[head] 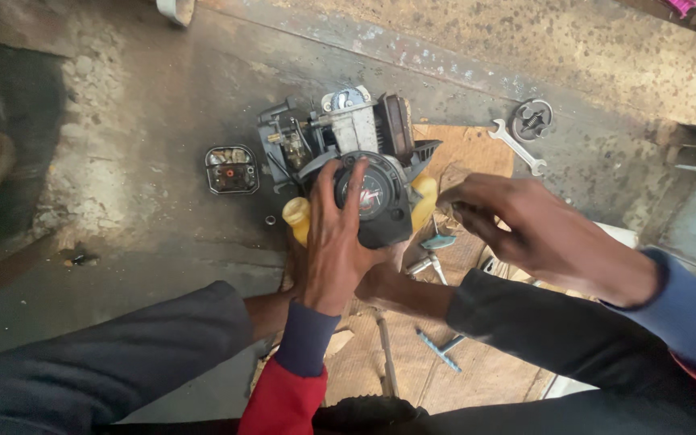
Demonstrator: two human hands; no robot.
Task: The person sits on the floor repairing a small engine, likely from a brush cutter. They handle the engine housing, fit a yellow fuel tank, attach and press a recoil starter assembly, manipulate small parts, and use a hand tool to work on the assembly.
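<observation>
Small engine [356, 153], centre frame, on the floor: heavy, rigid, oily; best gripped by its casing. Left hand [336, 242] fingers spread over black round cover [372, 197]. Right hand [537, 234] fingers curled, empty, just beside. Spanner [517, 147] upper right.

Person, two bare hands. Left hand [336, 242]: navy ribbed cuff, red sleeve behind it. Right hand [541, 234]: blue sleeve at the wrist, a red edge below. Dark trousers beneath both.
</observation>
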